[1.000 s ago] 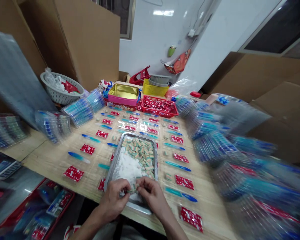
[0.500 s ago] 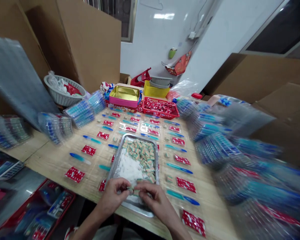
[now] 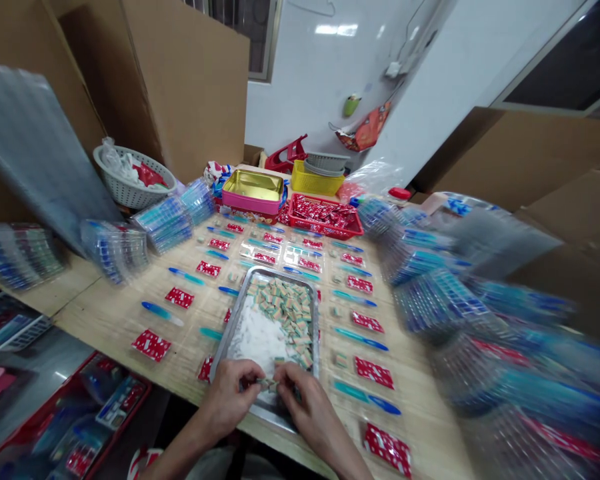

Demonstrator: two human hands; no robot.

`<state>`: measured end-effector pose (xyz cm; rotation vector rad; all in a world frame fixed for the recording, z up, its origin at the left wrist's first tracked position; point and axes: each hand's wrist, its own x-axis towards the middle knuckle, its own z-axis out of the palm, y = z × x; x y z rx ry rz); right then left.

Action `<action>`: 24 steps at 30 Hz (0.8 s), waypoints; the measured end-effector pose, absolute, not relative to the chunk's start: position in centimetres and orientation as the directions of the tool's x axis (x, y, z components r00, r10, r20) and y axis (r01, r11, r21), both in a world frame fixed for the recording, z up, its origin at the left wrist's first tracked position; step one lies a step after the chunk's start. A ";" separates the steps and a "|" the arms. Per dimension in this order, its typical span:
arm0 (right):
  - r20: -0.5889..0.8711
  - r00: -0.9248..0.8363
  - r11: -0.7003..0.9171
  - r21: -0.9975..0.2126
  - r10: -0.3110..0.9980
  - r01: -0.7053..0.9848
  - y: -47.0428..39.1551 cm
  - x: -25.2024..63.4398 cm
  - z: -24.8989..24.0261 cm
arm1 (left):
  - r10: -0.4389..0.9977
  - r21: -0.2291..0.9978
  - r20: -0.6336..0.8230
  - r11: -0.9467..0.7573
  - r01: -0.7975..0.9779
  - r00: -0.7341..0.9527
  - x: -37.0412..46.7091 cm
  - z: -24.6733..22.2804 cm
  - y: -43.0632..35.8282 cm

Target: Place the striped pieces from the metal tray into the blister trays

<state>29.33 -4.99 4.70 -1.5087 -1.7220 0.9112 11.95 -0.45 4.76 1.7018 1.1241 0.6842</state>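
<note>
One bare left hand (image 3: 231,393) pinches a small green-and-tan piece (image 3: 268,384) over the near end of a rectangular silver metal tray (image 3: 316,340); the bare right hand (image 3: 304,395) curls just beside it, its grip unclear. Loose white material (image 3: 260,338) lies in the tray.

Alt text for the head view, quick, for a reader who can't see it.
A person's left hand and right hand are close together over the near end of a metal tray holding small striped pieces and a white heap. Around it on the wooden table lie red spotted packets and blue pen-like items, with blurred stacks of plastic packs along the right.
</note>
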 end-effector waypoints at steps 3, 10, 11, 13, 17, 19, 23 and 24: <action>0.092 -0.062 0.110 -0.881 0.994 0.459 -4.9 29.6 4.8 | 0.912 0.929 -0.068 -0.090 0.359 0.405 11.8 4.7 -0.2; -0.038 0.085 -0.058 -0.966 0.996 0.251 -4.4 29.2 3.8 | 0.902 0.994 -0.083 0.044 0.102 0.423 12.0 4.1 -0.2; -0.039 0.091 -0.059 -0.972 0.995 0.229 -4.4 28.9 3.7 | 0.898 0.998 -0.069 0.056 0.042 0.435 12.1 4.0 -0.3; -0.037 0.079 -0.050 -0.984 0.996 0.173 -4.5 28.4 3.5 | 0.892 0.996 -0.042 0.073 -0.051 0.449 12.4 3.9 -0.4; -0.015 0.018 -0.016 -0.995 1.000 0.096 -4.9 27.8 3.8 | 0.908 0.999 -0.035 0.019 0.041 0.417 12.7 3.8 -0.6; -0.010 -0.006 -0.009 -0.993 1.000 0.121 -5.1 27.7 4.0 | 0.919 0.987 -0.037 -0.029 0.160 0.394 12.7 4.1 -0.7; 0.030 -0.023 0.035 -0.950 0.999 0.309 -5.4 27.7 3.8 | 0.924 0.927 -0.008 -0.137 0.349 0.383 12.5 4.5 -1.2; 0.061 -0.030 0.068 -0.926 0.998 0.371 -5.5 27.7 3.6 | 0.917 0.909 0.003 -0.169 0.381 0.399 12.4 4.5 -1.3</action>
